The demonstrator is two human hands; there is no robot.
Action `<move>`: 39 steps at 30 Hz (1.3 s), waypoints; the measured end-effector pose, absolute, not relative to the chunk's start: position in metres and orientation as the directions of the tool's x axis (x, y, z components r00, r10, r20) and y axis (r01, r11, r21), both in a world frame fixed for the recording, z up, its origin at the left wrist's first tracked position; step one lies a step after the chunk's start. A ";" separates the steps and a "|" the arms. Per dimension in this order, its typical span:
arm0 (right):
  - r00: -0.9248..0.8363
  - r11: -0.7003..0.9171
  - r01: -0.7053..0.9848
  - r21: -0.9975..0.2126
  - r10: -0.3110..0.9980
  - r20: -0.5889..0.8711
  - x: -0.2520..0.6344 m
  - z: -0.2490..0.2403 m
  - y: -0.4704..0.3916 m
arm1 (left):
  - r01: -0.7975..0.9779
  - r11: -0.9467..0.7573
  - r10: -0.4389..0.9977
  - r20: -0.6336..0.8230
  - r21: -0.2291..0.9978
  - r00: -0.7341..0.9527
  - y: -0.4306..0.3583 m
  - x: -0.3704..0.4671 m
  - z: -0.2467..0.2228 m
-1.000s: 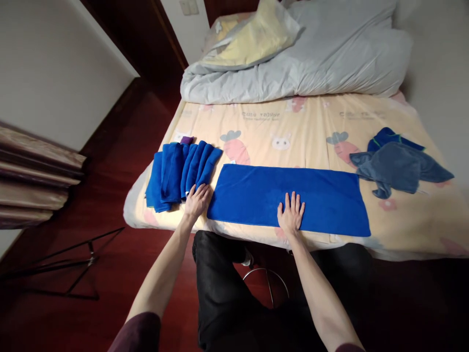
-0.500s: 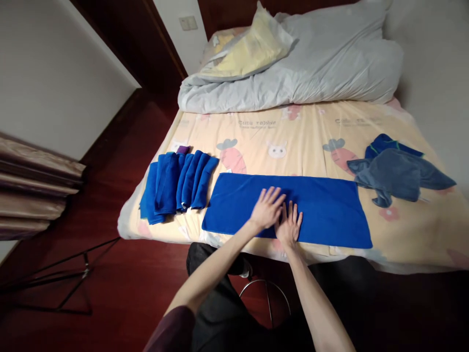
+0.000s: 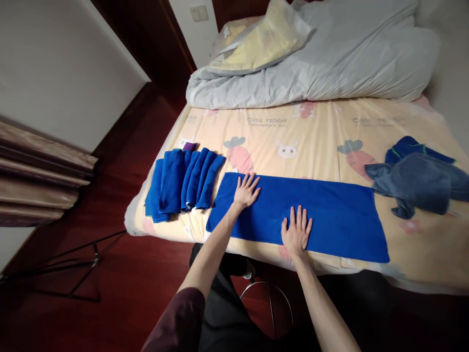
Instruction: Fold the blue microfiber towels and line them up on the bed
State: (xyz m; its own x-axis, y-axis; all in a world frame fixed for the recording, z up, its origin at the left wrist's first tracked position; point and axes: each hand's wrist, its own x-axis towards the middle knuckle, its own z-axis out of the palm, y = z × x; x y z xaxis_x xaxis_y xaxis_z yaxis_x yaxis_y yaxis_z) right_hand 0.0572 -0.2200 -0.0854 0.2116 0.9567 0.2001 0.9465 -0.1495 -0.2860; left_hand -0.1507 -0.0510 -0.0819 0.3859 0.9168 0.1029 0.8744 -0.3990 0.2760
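Observation:
A blue towel (image 3: 337, 215) lies spread flat along the near side of the bed, its long edge running left to right. On its left part, close to the far edge, rests my left hand (image 3: 246, 190), fingers spread. My right hand (image 3: 297, 230) lies flat near the towel's front edge, around the middle, with its fingers apart. Neither hand grips anything. Left of the towel sits a group of folded blue towels (image 3: 170, 183), side by side, with a small purple piece (image 3: 189, 146) showing behind them.
Crumpled grey-blue cloths (image 3: 417, 181) lie at the right of the bed. A grey quilt (image 3: 322, 73) and a yellow pillow (image 3: 269, 41) are heaped at the back. Black tripod legs (image 3: 73, 266) stand on the floor at left; a round metal stool frame (image 3: 271, 293) is below me.
My hands have moved apart: the left slid left and away from me across the towel, while the right stayed near the front edge. The camera view shifted slightly.

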 end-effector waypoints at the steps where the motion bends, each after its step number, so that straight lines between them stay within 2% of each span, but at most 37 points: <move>1: 0.211 -0.149 0.948 -0.283 0.956 0.204 0.057 -0.086 -0.220 | 0.889 -0.370 0.929 0.096 0.268 0.358 -0.047 -0.163 -0.081; 3: 0.205 -0.143 0.951 -0.276 0.955 0.214 0.058 -0.086 -0.220 | 0.907 -0.339 0.941 0.082 0.252 0.329 -0.042 -0.184 -0.080; 9: 0.200 -0.135 0.954 -0.267 0.952 0.230 0.058 -0.085 -0.220 | 0.892 -0.375 0.923 0.015 0.254 0.384 -0.017 -0.233 -0.081; 12: 0.198 -0.138 0.955 -0.263 0.956 0.219 0.058 -0.083 -0.221 | 0.916 -0.294 0.952 0.002 0.271 0.305 0.000 -0.254 -0.083; 18: 0.207 -0.151 0.954 -0.258 0.957 0.203 0.058 -0.085 -0.220 | 0.905 -0.295 0.955 0.120 0.305 0.271 0.029 -0.285 -0.083; 25: 0.209 -0.156 0.952 -0.264 0.960 0.187 0.058 -0.086 -0.221 | 0.948 -0.214 0.977 0.052 0.236 0.207 0.050 -0.285 -0.073; 28: 0.210 -0.159 0.953 -0.258 0.961 0.182 0.058 -0.084 -0.221 | 0.948 -0.156 0.983 0.135 0.277 0.123 0.035 -0.266 -0.067; 31: 0.206 -0.157 0.954 -0.256 0.963 0.175 0.058 -0.083 -0.221 | 0.902 -0.300 0.943 0.237 0.309 0.232 0.003 -0.256 -0.070; 33: 0.204 -0.152 0.953 -0.263 0.962 0.183 0.058 -0.083 -0.221 | 0.855 -0.398 0.914 0.223 0.333 0.339 -0.018 -0.263 -0.079; 39: 0.208 -0.149 0.949 -0.276 0.958 0.196 0.058 -0.083 -0.220 | 0.798 -0.398 0.917 0.178 0.453 0.356 -0.037 -0.313 -0.104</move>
State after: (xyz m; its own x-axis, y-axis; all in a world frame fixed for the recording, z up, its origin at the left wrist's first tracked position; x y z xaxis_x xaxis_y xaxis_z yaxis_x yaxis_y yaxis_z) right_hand 0.0581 -0.2196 -0.0831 0.2076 0.9583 0.1962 0.9494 -0.1491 -0.2764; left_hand -0.3126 -0.0371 -0.1038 0.3565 0.9172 0.1781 0.7975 -0.3980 0.4534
